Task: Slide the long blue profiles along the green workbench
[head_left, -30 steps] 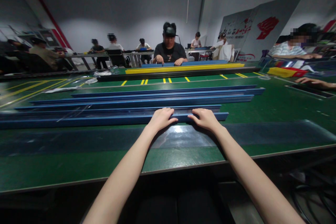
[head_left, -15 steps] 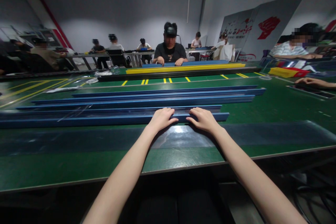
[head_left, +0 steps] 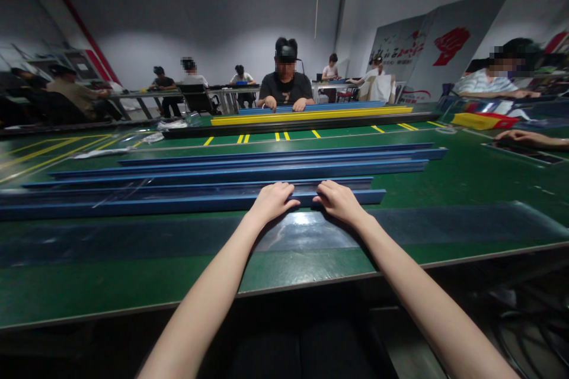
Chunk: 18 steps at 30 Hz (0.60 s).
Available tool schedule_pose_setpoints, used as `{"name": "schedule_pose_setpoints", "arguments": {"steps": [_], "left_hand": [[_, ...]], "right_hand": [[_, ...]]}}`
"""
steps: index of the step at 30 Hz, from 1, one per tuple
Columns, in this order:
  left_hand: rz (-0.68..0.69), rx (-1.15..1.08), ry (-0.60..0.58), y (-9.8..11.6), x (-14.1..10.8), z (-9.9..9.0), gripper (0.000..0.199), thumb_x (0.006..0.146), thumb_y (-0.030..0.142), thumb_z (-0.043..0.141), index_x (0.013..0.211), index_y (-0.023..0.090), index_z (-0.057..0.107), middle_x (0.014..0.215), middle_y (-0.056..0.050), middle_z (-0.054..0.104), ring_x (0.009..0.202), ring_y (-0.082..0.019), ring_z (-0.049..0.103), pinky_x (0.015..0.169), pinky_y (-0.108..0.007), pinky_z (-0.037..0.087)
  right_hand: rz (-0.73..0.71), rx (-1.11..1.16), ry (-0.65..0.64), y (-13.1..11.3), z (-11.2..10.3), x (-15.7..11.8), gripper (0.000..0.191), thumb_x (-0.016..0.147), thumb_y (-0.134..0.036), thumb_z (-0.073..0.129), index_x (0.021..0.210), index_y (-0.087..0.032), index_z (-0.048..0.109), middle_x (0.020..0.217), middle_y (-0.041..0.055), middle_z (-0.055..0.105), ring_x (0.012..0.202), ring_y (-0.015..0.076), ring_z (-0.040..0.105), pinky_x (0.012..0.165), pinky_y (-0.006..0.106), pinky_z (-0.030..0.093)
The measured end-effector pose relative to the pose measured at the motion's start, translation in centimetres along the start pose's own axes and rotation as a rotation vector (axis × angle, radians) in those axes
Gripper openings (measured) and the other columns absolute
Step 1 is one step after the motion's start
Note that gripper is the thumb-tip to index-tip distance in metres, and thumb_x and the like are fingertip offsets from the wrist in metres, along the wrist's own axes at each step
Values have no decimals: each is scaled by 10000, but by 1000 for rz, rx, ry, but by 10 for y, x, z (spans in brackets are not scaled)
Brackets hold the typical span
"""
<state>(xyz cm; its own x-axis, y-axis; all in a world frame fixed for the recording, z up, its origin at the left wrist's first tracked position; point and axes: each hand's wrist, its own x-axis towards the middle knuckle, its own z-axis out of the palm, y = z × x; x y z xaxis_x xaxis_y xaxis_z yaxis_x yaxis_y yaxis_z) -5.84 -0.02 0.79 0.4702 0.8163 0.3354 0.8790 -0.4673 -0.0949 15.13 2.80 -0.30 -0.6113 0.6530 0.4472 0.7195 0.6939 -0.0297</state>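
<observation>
A long blue plastic channel [head_left: 133, 208] lies across the green table in front of me, with clear film inside its trough. My left hand [head_left: 274, 200] is closed over its front wall, fingers in the trough and thumb on the near side. A short gap to the right, my right hand [head_left: 338, 200] grips the same wall, its fingers curled over and thumb partly hidden. Under my wrists a flat clear plastic strip [head_left: 413, 226] lies along the near part of the table. Just behind are more blue channels [head_left: 240, 172], which neither hand touches.
Farther back lie a yellow channel [head_left: 320, 114] and a black channel [head_left: 284, 129]. A co-worker [head_left: 287, 86] sits across the table. At right, another person's hand [head_left: 518, 136] rests by a dark flat device [head_left: 531, 154], near a yellow and red tray [head_left: 482, 121]. The table's front edge [head_left: 306, 284] is close.
My right hand has shifted slightly left along the channel, its fingers and thumb more curled. My left hand stays in place. The whole view has moved a little.
</observation>
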Motion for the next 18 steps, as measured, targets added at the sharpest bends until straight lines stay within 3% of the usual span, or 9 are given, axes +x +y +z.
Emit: {"name": "schedule_pose_setpoints", "arguments": {"steps": [18], "left_hand": [[5,-17,7,1,0,1,256,832,431,509,861,177,526,895,-41,615,853,-181,555,701,-267,405]], "right_hand": [[31,58,10,3,2,0,179,844,-341,490,790,-181,548,820,51,580,784,157,519,648,235,348]]}}
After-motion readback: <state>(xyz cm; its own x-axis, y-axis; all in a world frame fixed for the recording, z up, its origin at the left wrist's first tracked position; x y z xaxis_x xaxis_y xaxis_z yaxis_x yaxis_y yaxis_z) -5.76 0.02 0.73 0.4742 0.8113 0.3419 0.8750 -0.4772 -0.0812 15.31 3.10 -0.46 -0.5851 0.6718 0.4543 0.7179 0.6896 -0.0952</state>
